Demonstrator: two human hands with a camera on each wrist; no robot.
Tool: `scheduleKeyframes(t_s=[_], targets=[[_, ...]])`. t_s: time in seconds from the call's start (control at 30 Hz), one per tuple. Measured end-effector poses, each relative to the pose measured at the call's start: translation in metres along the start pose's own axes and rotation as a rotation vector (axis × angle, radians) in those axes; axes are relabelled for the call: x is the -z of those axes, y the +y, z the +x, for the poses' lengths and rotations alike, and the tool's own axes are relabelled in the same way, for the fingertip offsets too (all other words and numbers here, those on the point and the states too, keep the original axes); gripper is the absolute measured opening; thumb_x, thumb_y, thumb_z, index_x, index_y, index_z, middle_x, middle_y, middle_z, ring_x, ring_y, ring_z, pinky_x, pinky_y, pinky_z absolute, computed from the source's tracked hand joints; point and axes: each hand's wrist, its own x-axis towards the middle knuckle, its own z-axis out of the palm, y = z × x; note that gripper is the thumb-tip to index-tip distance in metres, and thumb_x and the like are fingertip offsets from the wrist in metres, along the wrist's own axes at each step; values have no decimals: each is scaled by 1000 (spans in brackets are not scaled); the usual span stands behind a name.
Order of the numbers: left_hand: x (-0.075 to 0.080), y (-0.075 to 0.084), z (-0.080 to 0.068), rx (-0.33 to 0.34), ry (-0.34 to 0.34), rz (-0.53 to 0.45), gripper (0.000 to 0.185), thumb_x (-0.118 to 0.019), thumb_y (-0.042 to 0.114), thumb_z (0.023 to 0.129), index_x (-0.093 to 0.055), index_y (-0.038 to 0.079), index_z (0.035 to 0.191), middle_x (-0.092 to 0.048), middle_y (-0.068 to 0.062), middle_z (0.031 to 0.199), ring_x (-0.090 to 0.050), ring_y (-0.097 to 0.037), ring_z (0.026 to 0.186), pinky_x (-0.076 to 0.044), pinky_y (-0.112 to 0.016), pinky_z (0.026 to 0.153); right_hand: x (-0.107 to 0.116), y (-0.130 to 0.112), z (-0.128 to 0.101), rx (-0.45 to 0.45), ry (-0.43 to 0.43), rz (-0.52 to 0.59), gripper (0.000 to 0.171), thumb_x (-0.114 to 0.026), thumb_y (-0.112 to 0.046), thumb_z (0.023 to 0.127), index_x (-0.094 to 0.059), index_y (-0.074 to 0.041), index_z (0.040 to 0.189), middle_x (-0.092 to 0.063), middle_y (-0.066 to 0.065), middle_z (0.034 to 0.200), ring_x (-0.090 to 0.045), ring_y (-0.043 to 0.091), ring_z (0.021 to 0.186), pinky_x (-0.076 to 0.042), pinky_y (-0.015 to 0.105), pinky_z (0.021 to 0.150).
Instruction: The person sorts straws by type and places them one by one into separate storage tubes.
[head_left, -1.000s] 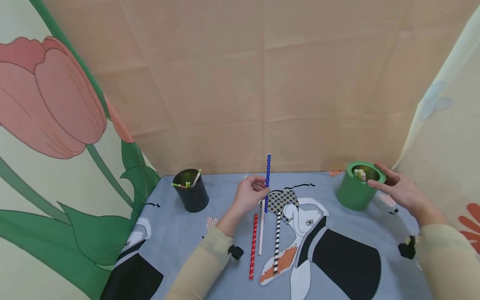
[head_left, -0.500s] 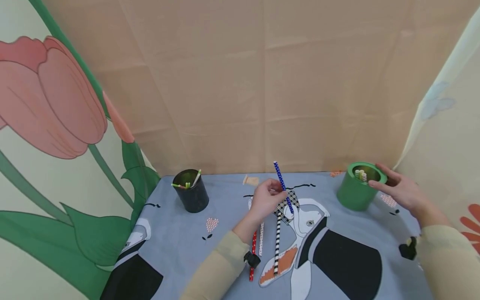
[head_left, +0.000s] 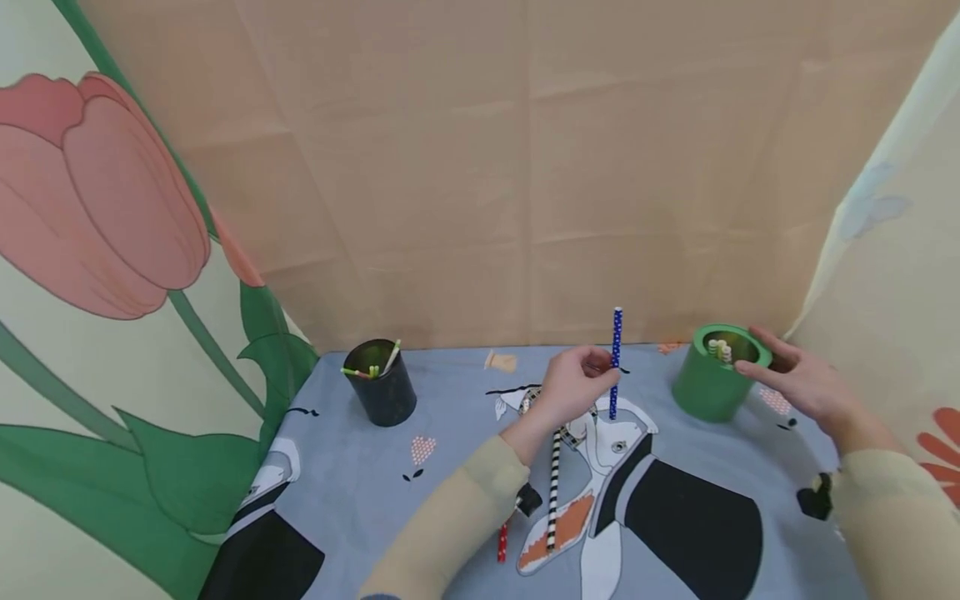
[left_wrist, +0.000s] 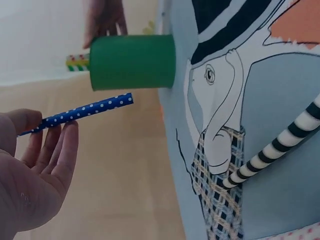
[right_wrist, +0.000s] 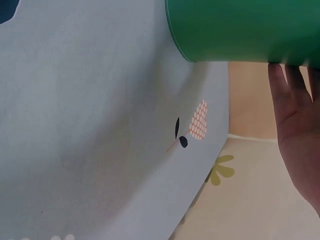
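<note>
My left hand (head_left: 573, 387) pinches a blue paper straw with white dots (head_left: 617, 358) between thumb and fingers. The straw stands nearly upright above the printed cloth, left of a green cup (head_left: 697, 392). In the left wrist view the blue straw (left_wrist: 95, 109) points toward the green cup (left_wrist: 132, 62), apart from it. Several straws (head_left: 720, 350) stand inside that cup. My right hand (head_left: 806, 383) grips the cup near its rim from the right, thumb in front; the right wrist view shows its fingers (right_wrist: 282, 92) against the cup wall.
A black-and-white striped straw (head_left: 555, 492) lies on the blue cloth (head_left: 360, 500). A red dotted straw (head_left: 502, 546) is mostly hidden beneath my left arm. A white straw with pink dots (left_wrist: 295, 232) lies nearby. A black cup (head_left: 382, 396) with several straws stands at the left.
My left hand has carried the blue straw rightward toward the green cup; the straw tilted midway and is upright again. My right hand stays on the cup.
</note>
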Motion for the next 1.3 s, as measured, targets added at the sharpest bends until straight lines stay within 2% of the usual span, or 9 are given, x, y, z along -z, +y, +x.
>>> scheduleKeyframes(t_s=[0.17, 0.37, 0.57, 0.67, 0.77, 0.93, 1.1, 1.3], targets=[[-5, 12, 22, -73, -36, 37, 12, -78, 10, 98, -76, 9, 109, -71, 11, 92, -64, 0, 82, -55, -18, 72, -4, -2, 1, 4, -11, 20, 101, -61, -62, 104, 2, -21, 172, -24, 48, 160, -30, 65, 144, -38, 76, 103], [-8, 32, 47, -93, -62, 65, 13, -76, 6, 97, -73, 8, 109, -73, 1, 94, -63, -2, 80, -55, -16, 70, -9, -6, 2, 10, -18, 19, 100, -60, -62, 105, 1, -21, 172, -26, 48, 159, -32, 64, 144, -38, 75, 103], [-17, 52, 62, -69, -23, 110, 18, -76, 12, 99, -73, 12, 117, -71, 9, 95, -64, -1, 83, -54, -14, 70, -12, -5, 4, 17, -7, 37, 100, -62, -61, 104, -1, -20, 172, -27, 46, 161, -32, 63, 146, -37, 75, 107], [-24, 61, 67, -58, 10, 91, 19, -77, 14, 100, -72, 12, 119, -71, 9, 97, -64, -1, 84, -53, -13, 71, -11, -6, 3, 3, -6, 48, 101, -62, -63, 103, -1, -21, 172, -24, 45, 162, -28, 64, 147, -33, 78, 109], [-31, 68, 71, -34, 60, 57, 16, -78, 16, 100, -72, 12, 114, -71, 10, 96, -64, 1, 83, -53, -12, 72, -10, -7, 1, -6, -2, 27, 101, -61, -65, 103, 0, -23, 172, -25, 45, 162, -30, 65, 146, -35, 78, 107], [-44, 68, 77, -15, 150, 38, 11, -79, 19, 99, -75, 14, 108, -72, 13, 94, -63, 5, 80, -52, -11, 73, -10, -12, 2, -15, 8, -3, 103, -60, -69, 101, -2, -23, 173, -30, 45, 159, -34, 63, 144, -41, 75, 103], [-54, 63, 79, -33, 223, 22, 10, -78, 19, 100, -76, 14, 108, -73, 13, 95, -63, 7, 80, -52, -10, 73, -14, -16, 3, -4, 21, -4, 103, -61, -68, 101, -4, -21, 173, -30, 45, 160, -35, 63, 145, -40, 75, 105], [-61, 61, 76, -37, 220, 23, 10, -79, 20, 100, -77, 14, 108, -75, 12, 96, -64, 7, 80, -52, -10, 73, -17, -23, 2, -8, 4, 13, 103, -61, -68, 101, -3, -22, 173, -26, 44, 162, -31, 64, 147, -36, 77, 108]])
